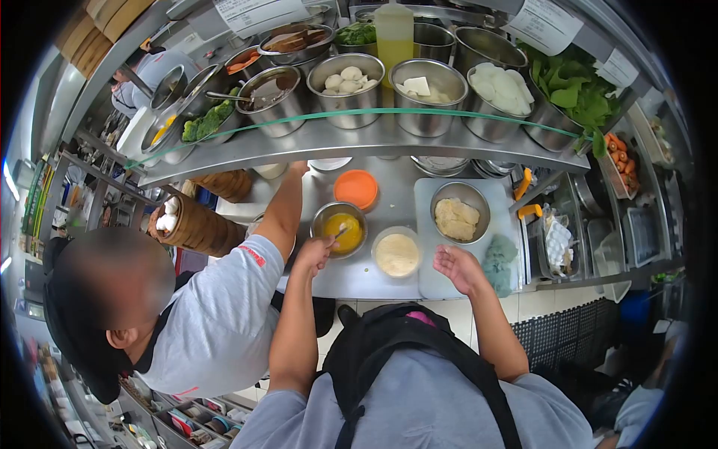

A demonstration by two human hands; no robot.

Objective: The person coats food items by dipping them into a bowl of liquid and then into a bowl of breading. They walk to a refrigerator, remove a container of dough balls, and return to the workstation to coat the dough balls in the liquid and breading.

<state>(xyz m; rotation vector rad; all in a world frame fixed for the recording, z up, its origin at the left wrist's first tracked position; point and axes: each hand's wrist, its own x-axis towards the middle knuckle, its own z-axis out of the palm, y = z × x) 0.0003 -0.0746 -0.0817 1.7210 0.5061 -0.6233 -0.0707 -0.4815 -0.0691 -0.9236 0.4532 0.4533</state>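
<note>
Gripping utensil (342,230): left hand (316,253); right (458,268) cupped.

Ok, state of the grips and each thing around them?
Left bowl: uncovered, holding yellow liquid
Utensil: reaching into that bowl
Left grip: closed on utensil
Right grip: loosely open, nothing visible
Tub: uncovered, holding pale crumbs
Right bowl: uncovered, holding pale lumps
Orange container: unclear whether lidded
Blue-green sheet: crumpled
</note>
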